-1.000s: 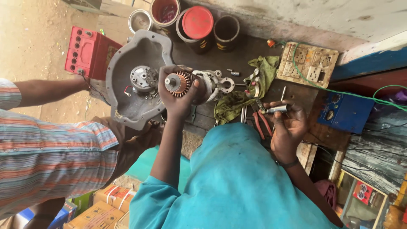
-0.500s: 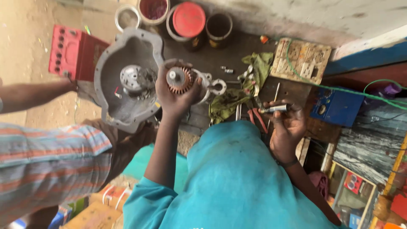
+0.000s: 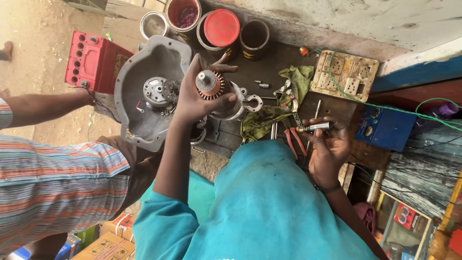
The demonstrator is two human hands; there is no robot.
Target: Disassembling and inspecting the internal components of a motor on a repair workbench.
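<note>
Nearest the camera, a teal-clad back [image 3: 269, 212] filled the lower frame, and both arms reached up from it to a dark, greasy workbench [image 3: 279, 58]. The right hand [image 3: 329, 144] was curled around a small metal shaft piece [image 3: 314, 127], its fingers clenched on the end nearest the palm so that the silvery tip stuck out to the left, just above a pair of red-handled pliers [image 3: 293, 142] lying on the bench. The left hand [image 3: 195, 94] was raised higher, its fingers wrapped around a motor armature [image 3: 210, 84] whose copper-coloured commutator and short steel shaft showed above the grip; the armature was held over the bench, just beside a round grey metal housing [image 3: 144, 96] with a small mechanism bolted in its middle. Between the two hands lay a crumpled green rag [image 3: 274, 108] and a ring-shaped metal part [image 3: 252, 102]. At the left edge another person in a striped shirt [image 3: 53, 188] stretched a bare arm toward a red battery case [image 3: 94, 60] beside the housing. Farther back stood several tins, one with a red lid [image 3: 221, 28], and to the right a worn socket board [image 3: 344, 77] with a green wire, near a blue box [image 3: 385, 127].
</note>
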